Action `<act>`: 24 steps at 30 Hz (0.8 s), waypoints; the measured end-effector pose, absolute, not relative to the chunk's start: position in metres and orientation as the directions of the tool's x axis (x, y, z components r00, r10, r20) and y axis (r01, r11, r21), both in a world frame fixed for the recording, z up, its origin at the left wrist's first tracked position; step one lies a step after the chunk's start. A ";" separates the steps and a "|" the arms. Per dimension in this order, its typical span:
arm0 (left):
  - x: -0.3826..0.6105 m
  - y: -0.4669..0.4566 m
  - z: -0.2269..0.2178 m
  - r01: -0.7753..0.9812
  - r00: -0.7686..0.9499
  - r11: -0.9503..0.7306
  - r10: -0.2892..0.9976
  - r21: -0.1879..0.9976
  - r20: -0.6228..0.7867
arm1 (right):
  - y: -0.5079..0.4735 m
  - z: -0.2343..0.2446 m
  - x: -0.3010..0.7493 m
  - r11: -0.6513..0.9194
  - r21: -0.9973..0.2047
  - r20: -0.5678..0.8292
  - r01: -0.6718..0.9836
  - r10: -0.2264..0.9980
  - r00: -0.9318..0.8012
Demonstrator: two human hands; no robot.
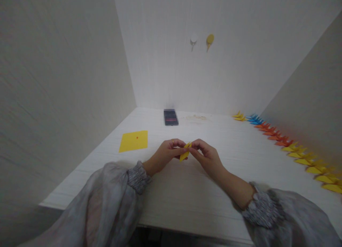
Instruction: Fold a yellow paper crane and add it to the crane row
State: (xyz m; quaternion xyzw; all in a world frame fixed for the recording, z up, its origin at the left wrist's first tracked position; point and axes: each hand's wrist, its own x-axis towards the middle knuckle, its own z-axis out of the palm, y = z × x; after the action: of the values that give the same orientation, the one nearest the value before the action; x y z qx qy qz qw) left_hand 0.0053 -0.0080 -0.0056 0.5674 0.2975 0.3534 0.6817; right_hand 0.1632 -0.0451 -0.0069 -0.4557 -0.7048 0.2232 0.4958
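Between my hands, above the middle of the white table, is a small piece of folded yellow paper (184,156). My left hand (171,150) grips it from the left, thumb and fingers closed on it, with a ring on one finger. From the right, my right hand (207,152) pinches the paper's upper end with thumb and fingertips. The fingers cover part of the paper, so its full folded shape is hidden. To the left of my left hand lies a flat stack or sheet of yellow paper (130,142) with a small red-orange spot.
A dark pixelated object (171,117) sits at the table's back. Along the right side runs a row of folded paper cranes: yellow ones (310,161), orange ones (275,133) and blue ones (255,119). Two hooks, one yellow (210,40), are on the back wall (165,62). Walls enclose both sides.
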 end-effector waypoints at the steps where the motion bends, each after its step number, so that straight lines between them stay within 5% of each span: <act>1: 0.005 -0.008 -0.006 -0.144 0.580 0.112 0.815 0.983 -0.008 | -0.045 -0.007 0.163 0.476 -0.769 0.489 0.426 0.868 -0.087; 24: 0.006 -0.007 -0.007 -0.188 0.514 0.048 0.856 0.981 0.056 | -0.044 -0.010 0.165 0.447 -0.794 0.511 0.411 0.858 0.053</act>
State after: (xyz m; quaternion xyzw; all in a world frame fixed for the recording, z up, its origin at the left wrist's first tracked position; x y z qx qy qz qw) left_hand 0.0061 -0.0066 -0.0069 0.5659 0.2951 0.3945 0.6611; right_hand 0.1647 -0.0438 -0.0102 -0.4832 -0.6564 0.2067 0.5412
